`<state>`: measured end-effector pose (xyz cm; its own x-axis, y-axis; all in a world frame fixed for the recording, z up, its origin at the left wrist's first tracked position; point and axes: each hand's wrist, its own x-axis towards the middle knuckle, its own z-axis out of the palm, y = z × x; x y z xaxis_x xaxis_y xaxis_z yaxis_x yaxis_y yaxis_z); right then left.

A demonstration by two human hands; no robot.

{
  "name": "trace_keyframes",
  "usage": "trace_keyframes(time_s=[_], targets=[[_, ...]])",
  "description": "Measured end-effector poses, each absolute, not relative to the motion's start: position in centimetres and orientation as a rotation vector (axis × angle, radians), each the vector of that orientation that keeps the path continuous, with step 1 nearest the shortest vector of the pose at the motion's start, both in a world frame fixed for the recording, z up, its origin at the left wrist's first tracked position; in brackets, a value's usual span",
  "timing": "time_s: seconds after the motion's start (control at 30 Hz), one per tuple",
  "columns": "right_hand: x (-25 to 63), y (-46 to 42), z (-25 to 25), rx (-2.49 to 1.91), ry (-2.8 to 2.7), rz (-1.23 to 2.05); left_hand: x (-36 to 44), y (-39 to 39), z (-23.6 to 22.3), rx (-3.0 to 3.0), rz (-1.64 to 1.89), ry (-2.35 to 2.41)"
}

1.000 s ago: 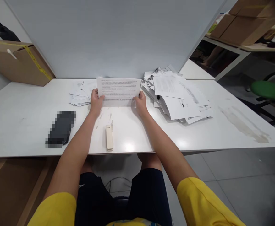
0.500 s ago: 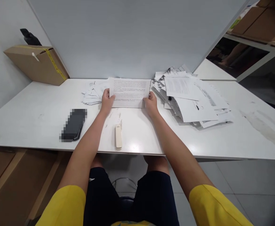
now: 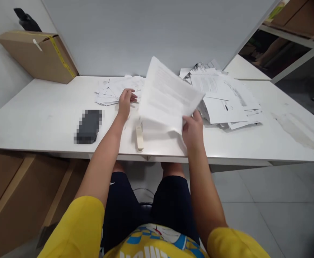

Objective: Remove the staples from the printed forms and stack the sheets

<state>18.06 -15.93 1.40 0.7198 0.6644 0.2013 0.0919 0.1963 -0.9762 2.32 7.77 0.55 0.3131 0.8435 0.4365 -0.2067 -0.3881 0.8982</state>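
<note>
My right hand [image 3: 193, 129] pinches the lower right corner of some printed paper sheets [image 3: 170, 95], lifted and tilted above the table and slightly blurred. More than one layer seems to show at their lower edge. My left hand [image 3: 126, 101] is off the sheets, its fingers loosely bent and apart with nothing in them. It is beside a small stack of papers [image 3: 107, 94] at the back left. Below the raised sheets lies a cream stapler [image 3: 139, 139], close to the table's front edge.
A large messy paper pile [image 3: 224, 104] covers the back right of the white table [image 3: 49, 107]. A dark, pixelated flat object [image 3: 89, 126] lies left of my left forearm. At the far left stands a cardboard box [image 3: 35, 55], and a grey partition [image 3: 157, 32] rises behind.
My left hand has let go of the sheets and moved clear on their left. My right hand has drawn them rightward and nearer, turning them from upright to a slant. The view has shifted.
</note>
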Motion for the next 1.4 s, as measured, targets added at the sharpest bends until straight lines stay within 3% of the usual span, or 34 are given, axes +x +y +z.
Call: trace_keyframes(time_s=[0.17,0.3,0.57,1.4], targets=[[10.9,-30.0,-0.2,-1.413,-0.521,0.706,1.9,5.6,0.5,1.61,1.188,0.64],[11.1,-34.9,-1.5,-1.617,-0.493,0.851,0.6,2.1,0.9,1.732,1.066,0.579],[12.1,-35.3,-2.2,-1.668,-0.412,0.827,-3.1,-5.6,1.6,2.179,0.688,0.426],[13.3,-34.3,-1.4,-1.499,-0.344,0.874,-3.0,-5.4,1.3,2.413,0.485,0.442]])
